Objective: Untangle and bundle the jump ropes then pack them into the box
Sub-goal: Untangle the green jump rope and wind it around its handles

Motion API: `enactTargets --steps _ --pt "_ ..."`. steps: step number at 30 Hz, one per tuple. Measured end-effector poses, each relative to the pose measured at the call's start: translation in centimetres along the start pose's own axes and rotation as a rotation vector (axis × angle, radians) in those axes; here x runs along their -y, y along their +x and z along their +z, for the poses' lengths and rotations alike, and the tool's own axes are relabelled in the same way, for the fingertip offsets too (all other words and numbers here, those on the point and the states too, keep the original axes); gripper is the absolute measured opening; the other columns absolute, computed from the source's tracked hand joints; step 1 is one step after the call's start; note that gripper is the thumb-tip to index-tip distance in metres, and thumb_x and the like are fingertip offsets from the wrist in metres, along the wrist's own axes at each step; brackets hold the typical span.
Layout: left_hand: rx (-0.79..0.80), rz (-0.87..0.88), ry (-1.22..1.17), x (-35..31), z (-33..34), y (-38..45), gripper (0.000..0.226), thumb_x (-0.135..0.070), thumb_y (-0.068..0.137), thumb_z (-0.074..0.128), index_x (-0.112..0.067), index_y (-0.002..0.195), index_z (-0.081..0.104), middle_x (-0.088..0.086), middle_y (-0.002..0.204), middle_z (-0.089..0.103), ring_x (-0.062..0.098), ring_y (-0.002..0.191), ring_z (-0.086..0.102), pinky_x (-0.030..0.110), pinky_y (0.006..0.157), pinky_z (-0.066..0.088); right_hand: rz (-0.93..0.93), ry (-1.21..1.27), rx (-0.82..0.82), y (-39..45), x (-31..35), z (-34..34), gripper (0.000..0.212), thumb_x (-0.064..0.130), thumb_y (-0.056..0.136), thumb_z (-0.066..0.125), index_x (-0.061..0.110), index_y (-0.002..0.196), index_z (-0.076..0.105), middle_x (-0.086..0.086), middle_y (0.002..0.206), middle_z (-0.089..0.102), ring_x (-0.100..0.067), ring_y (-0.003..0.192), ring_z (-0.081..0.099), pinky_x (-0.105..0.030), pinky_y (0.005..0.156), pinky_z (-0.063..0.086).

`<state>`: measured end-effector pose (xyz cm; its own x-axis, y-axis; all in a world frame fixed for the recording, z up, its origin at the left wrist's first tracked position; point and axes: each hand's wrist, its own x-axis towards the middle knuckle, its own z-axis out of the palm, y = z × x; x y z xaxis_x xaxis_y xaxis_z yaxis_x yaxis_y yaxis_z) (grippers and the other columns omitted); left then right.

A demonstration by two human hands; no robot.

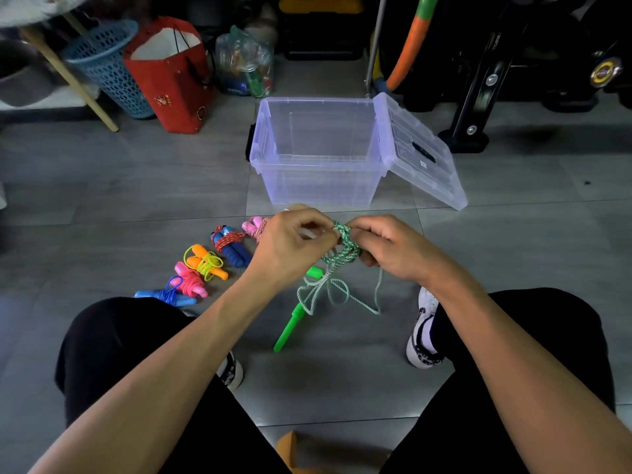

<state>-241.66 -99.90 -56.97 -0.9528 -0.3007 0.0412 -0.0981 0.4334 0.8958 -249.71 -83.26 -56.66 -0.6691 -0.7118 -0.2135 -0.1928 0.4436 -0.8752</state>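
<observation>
Five little rope bundles already lie on the floor (102, 206) to the left: a blue one (166, 295), a pink one (190, 280), an orange and yellow one (205, 262), a dark blue one wound in red cord (229, 243), and a light pink one (254, 228) partly hidden by a hand. So the job looks far along, and the green jump rope (342, 254) seems to be the last one to fix. The left hand (290, 242) and the right hand (390, 249) are both up in front of the knees, close together, just in front of the clear box (318, 186). Each hand has its fingers curled and pinches the knotted lump of green cord between them. Loose loops hang down from the lump. One green handle (290, 328) dangles near the floor, and the other green handle (314, 271) peeks out higher up. The box is open and has no ropes inside, and its lid (419, 155) leans on its right side. Next, I think the fingers must pick the knot loose, gently, then wind the cord around the handles. After that all six bundles can go in the box.
</observation>
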Motion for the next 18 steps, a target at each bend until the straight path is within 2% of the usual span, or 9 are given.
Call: enactTargets --steps 2,4,6,8,10,12,13,16,18 --pt "0.019 0.007 0.059 0.0 -0.2 0.3 0.021 -0.018 0.079 0.076 -0.022 0.099 0.070 -0.009 0.107 0.062 0.006 0.099 0.060 0.022 0.081 0.050 -0.013 -0.023 0.010 0.0 0.1 -0.1 0.025 0.018 0.102 0.044 0.010 0.095 0.067 -0.005 0.065 0.055 -0.013 0.060 0.051 -0.032 0.061 0.041" --pt "0.108 0.028 0.126 -0.1 -0.6 0.6 0.028 -0.018 0.083 0.072 -0.024 0.110 0.070 -0.016 0.113 0.063 0.000 0.105 0.057 0.019 0.088 0.047 -0.035 -0.058 0.012 -0.2 0.1 -0.2 0.024 0.018 0.102 0.044 0.012 0.098 0.068 -0.014 0.075 0.062 -0.017 0.063 0.055 -0.035 0.065 0.045" --pt "0.141 0.080 0.176 -0.1 -0.7 0.4 0.015 -0.016 0.083 0.069 -0.022 0.096 0.076 -0.015 0.091 0.072 -0.002 0.088 0.064 0.022 0.081 0.050 -0.056 -0.101 -0.012 -0.3 0.0 -0.1 0.022 0.017 0.101 0.048 0.012 0.098 0.068 -0.014 0.079 0.066 -0.023 0.068 0.060 -0.037 0.070 0.050" --pt "0.081 0.107 0.201 0.0 -0.3 0.0 0.012 -0.018 0.077 0.064 -0.017 0.079 0.076 -0.008 0.071 0.071 0.005 0.068 0.065 0.026 0.067 0.051 -0.075 -0.119 -0.074 -0.2 -0.3 0.1 0.016 0.019 0.098 0.055 0.012 0.094 0.069 -0.006 0.074 0.067 -0.022 0.067 0.063 -0.039 0.069 0.051" --pt "0.003 0.073 0.192 0.0 0.1 -0.2 0.017 -0.022 0.071 0.059 -0.012 0.070 0.073 0.000 0.061 0.067 0.017 0.058 0.060 0.035 0.059 0.050 -0.072 -0.089 -0.170 -0.1 -0.6 0.1 0.009 0.022 0.092 0.065 0.014 0.093 0.071 0.005 0.073 0.067 -0.008 0.065 0.063 -0.026 0.066 0.052" --pt "-0.057 0.047 0.186 0.0 0.4 -0.2 0.020 -0.024 0.070 0.058 -0.009 0.066 0.069 0.005 0.057 0.063 0.026 0.057 0.059 0.039 0.055 0.047 -0.120 -0.169 -0.276 0.0 -0.7 0.1 0.012 0.026 0.085 0.074 0.017 0.093 0.071 0.009 0.078 0.067 -0.004 0.070 0.062 -0.017 0.067 0.049" --pt "-0.068 0.044 0.180 -0.1 0.4 -0.1 0.021 -0.025 0.070 0.058 -0.008 0.065 0.069 0.006 0.057 0.063 0.027 0.057 0.059 0.039 0.055 0.047 -0.161 -0.226 -0.304 0.0 -0.8 0.2 0.015 0.028 0.082 0.076 0.018 0.092 0.071 0.008 0.080 0.066 -0.005 0.072 0.062 -0.018 0.068 0.049" --pt "-0.038 0.096 0.190 -0.2 0.6 -0.3 0.023 -0.025 0.070 0.057 -0.006 0.066 0.070 0.008 0.059 0.064 0.026 0.059 0.059 0.039 0.057 0.046 -0.228 -0.389 -0.314 -0.2 -0.8 0.8 0.016 0.032 0.079 0.076 0.021 0.089 0.073 0.007 0.084 0.064 -0.010 0.077 0.062 -0.034 0.070 0.053" --pt "-0.008 0.150 0.234 -0.1 0.8 -0.3 0.029 -0.028 0.069 0.053 -0.003 0.066 0.068 0.011 0.060 0.062 0.027 0.058 0.056 0.039 0.057 0.045 -0.235 -0.492 -0.350 -0.3 -0.7 1.3 0.016 0.031 0.078 0.074 0.021 0.090 0.074 0.006 0.086 0.064 -0.016 0.079 0.062 -0.035 0.067 0.051"
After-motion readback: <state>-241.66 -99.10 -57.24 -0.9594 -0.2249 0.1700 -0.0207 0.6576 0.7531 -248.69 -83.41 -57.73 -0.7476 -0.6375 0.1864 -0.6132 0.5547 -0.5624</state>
